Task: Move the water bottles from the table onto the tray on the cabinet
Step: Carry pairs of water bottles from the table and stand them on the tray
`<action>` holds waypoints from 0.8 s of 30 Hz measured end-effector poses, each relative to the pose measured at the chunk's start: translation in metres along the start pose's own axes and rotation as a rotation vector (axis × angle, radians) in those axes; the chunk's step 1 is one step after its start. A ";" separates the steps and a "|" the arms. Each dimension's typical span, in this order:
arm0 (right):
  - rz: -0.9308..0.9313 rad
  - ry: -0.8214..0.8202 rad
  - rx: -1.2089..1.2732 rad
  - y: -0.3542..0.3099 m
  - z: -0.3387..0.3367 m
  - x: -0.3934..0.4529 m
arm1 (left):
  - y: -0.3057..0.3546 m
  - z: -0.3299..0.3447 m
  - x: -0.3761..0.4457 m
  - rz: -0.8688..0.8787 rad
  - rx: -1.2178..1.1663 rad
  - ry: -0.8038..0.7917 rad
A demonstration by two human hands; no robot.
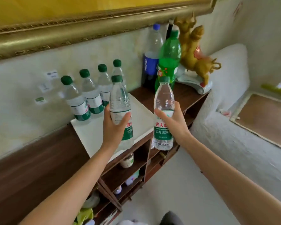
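My left hand grips a clear water bottle with a green cap and green label, held upright above the white tray on the dark wooden cabinet. My right hand grips a second such bottle, upright, just beyond the tray's right edge and over the cabinet's front. Several more green-capped water bottles stand in a row along the tray's back edge by the wall.
A tall Pepsi bottle, a green soda bottle and a golden figurine stand on the cabinet's right end. Open shelves below hold small items. A white-covered sofa is at the right.
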State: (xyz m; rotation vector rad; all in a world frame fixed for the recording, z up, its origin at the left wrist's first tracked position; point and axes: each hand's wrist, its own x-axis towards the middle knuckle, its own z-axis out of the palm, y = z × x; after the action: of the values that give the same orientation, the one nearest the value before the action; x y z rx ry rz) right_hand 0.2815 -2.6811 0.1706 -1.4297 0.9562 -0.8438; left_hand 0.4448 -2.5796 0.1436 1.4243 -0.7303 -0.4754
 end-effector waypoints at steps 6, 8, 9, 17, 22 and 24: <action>-0.065 -0.282 -0.014 0.004 0.030 0.110 | -0.017 0.020 0.052 0.020 0.086 0.186; -0.065 -0.401 -0.034 0.007 0.040 0.137 | -0.020 0.026 0.059 0.011 0.099 0.290; -0.074 -0.458 -0.051 0.007 0.045 0.149 | -0.020 0.029 0.062 0.009 0.104 0.343; -0.177 -0.702 -0.116 0.025 0.065 0.196 | -0.027 0.048 0.075 -0.050 0.164 0.545; -0.199 -0.715 -0.160 0.031 0.078 0.205 | -0.040 0.046 0.077 -0.063 0.168 0.513; -0.189 -0.694 -0.159 0.029 0.080 0.205 | -0.044 0.044 0.078 -0.064 0.169 0.510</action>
State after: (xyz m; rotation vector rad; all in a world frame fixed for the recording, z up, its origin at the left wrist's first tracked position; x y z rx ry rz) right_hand 0.4353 -2.8357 0.1294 -1.7991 0.3662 -0.3499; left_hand 0.4743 -2.6695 0.1127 1.6435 -0.3178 -0.0864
